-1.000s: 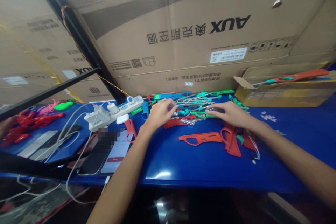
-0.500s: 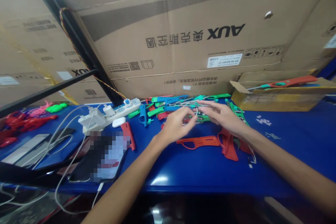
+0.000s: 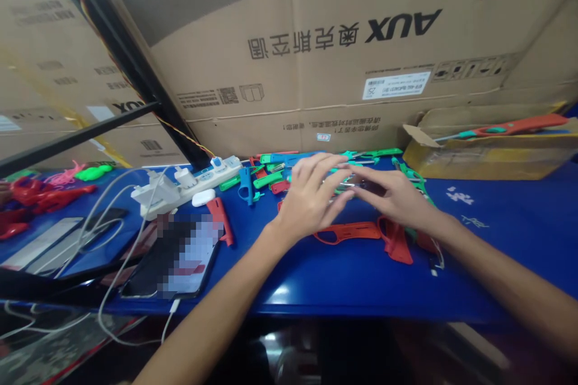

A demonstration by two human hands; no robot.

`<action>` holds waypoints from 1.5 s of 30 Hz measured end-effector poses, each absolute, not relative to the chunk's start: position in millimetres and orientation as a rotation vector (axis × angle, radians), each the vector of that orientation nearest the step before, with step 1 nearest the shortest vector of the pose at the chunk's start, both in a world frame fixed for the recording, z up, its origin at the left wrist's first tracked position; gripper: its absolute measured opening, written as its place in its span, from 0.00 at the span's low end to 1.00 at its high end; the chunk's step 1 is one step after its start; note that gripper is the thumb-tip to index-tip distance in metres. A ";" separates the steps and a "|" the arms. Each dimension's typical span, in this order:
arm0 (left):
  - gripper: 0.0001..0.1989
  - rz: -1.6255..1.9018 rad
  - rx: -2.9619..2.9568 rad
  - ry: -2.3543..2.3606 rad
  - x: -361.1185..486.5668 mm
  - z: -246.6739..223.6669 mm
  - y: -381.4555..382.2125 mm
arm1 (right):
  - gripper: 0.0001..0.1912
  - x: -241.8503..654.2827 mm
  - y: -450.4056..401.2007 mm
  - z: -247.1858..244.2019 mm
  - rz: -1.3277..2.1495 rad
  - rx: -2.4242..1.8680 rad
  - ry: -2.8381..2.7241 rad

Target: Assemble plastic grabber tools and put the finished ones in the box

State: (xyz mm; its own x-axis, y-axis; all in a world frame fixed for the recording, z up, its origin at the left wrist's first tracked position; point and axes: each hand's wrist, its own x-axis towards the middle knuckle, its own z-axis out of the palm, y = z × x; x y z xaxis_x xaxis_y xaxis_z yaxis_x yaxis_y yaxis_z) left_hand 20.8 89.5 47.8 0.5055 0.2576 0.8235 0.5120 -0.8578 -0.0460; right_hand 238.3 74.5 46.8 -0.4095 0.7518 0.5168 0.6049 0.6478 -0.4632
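Above the middle of the blue table, my left hand (image 3: 311,195) and my right hand (image 3: 397,200) meet at the fingertips. Between them shows a thin shiny metal piece (image 3: 347,182), pinched by both; its full shape is hidden by the fingers. Just below lies an orange lighter shell half (image 3: 356,232) with a trigger opening. A second orange shell (image 3: 398,243) rests under my right wrist, with small wired parts (image 3: 434,264) beside it. Behind my hands spreads a pile of green, blue and red lighter shells (image 3: 268,178).
A white power strip (image 3: 205,179) with plugs and cables stands at left, near a white earbud case (image 3: 203,197), a red shell (image 3: 221,219) and a phone (image 3: 189,264). An open cardboard box (image 3: 492,159) sits at right. A large carton (image 3: 298,84) forms the back wall.
My left hand has turned over and its back now faces up. My right fingers have come in to meet it at the metal piece. The view has shifted slightly.
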 end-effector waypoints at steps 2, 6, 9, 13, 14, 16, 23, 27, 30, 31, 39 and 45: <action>0.19 -1.075 -2.605 -0.696 21.9 45.7 93.0 | 0.20 235.5 73.5 44.5 0.184 -1.068 -2.167; 0.20 -0.865 -2.779 -0.728 14.3 35.4 109.3 | 0.23 237.9 74.6 47.8 0.085 -1.094 -2.141; 0.16 -0.974 -2.710 -0.733 3.8 33.7 120.5 | 0.30 254.7 79.0 57.7 0.007 -1.138 -2.121; 0.14 -1.220 -2.631 -0.832 -5.9 39.8 125.9 | 0.24 279.2 86.5 65.8 0.002 -1.148 -2.047; 0.14 -1.255 -2.621 -0.859 -7.4 41.2 126.1 | 0.22 281.7 88.0 65.4 -0.005 -1.143 -2.053; 0.14 -1.279 -2.611 -0.910 -9.6 42.7 126.0 | 0.20 280.1 89.8 62.1 -0.033 -1.127 -2.078; 0.14 -1.230 -2.622 -0.884 -10.1 41.9 123.8 | 0.19 248.7 83.5 45.3 -0.069 -1.060 -1.982; 0.14 -1.230 -2.644 -0.853 -8.6 42.8 121.4 | 0.11 247.3 82.1 41.6 -0.165 -0.964 -1.928; 0.14 -1.242 -2.678 -0.849 -7.3 43.9 119.2 | 0.07 249.8 83.4 42.0 -0.228 -0.927 -1.920; 0.14 -1.238 -2.688 -0.855 -6.8 44.2 118.3 | 0.06 250.1 83.9 42.2 -0.239 -0.929 -1.914; 0.15 -1.219 -2.722 -0.904 -4.4 43.0 114.6 | 0.04 248.4 85.7 43.2 -0.217 -0.904 -1.920; 0.14 -1.232 -2.738 -0.914 -5.0 43.3 113.9 | 0.04 247.7 82.6 46.2 -0.131 -0.943 -1.911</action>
